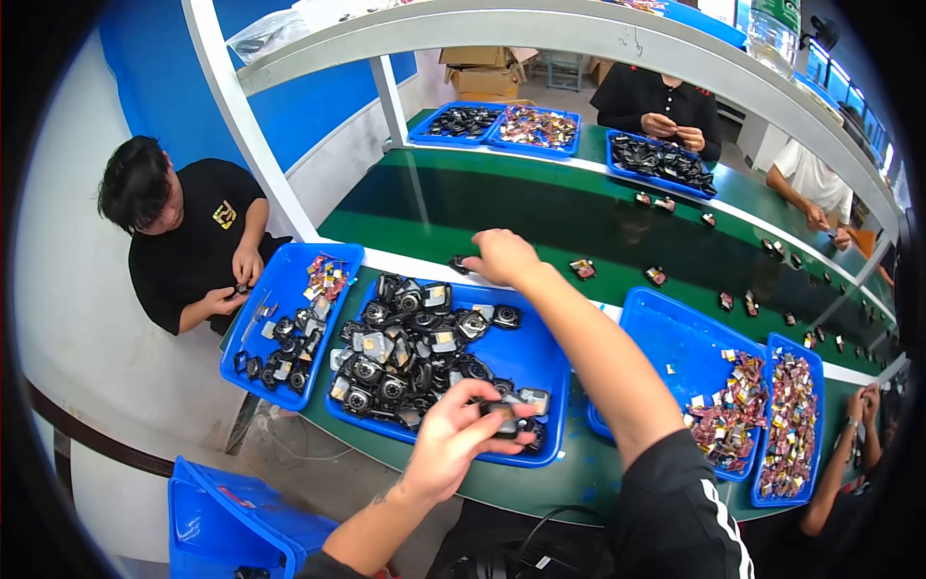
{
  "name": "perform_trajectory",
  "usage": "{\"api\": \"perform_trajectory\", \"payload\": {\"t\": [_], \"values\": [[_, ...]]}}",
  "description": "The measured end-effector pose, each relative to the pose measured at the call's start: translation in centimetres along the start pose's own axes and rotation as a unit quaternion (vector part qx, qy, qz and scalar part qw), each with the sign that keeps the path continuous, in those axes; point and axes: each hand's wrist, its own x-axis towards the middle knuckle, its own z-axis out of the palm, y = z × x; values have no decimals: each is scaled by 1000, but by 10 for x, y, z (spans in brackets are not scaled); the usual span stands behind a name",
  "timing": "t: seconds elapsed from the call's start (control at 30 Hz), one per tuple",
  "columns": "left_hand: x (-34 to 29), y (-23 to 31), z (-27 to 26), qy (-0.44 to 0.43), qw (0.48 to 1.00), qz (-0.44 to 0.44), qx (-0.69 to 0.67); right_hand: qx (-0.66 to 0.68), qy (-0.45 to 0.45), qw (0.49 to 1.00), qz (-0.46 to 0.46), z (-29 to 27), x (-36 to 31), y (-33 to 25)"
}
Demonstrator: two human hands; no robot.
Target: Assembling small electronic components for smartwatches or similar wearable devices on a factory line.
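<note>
My left hand [450, 439] is closed on a black watch-like case [505, 419], held above the near right part of a blue tray [535, 352]. Many similar black cases [391, 389] with round parts and clear or grey pieces lie heaped in that tray. My right arm stretches across the tray to its far side. There my right hand [508, 259] has its thumb and fingers apart, next to a small black part [460, 263] at the edge of the green conveyor belt [424, 217]. Whether the thumb touches that part is hard to make out.
To the left, a smaller blue tray [253, 333] holds cases and pink parts; a person [193, 232] works beside it. Trays of pink circuit parts [786, 425] stand right. Small assemblies [656, 276] dot the belt. A white shelf frame [482, 43] spans overhead; other people work across.
</note>
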Motion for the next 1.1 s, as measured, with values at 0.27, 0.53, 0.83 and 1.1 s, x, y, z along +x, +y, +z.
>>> {"api": "perform_trajectory", "payload": {"t": [0.27,0.53,0.83,1.1], "values": [[-34,11,-18,101,990,86,-36,15,-52,997,56,8,19,-5],[2,15,-2,47,974,40,-218,67,-18,989,-128,-28,-105,-11],[52,-6,64,-72,995,-2,-71,52,0,998,-29,-118,-235,27],[85,-30,90,-104,992,-69,-1,-39,30,988,145,-161,-411,131]]}}
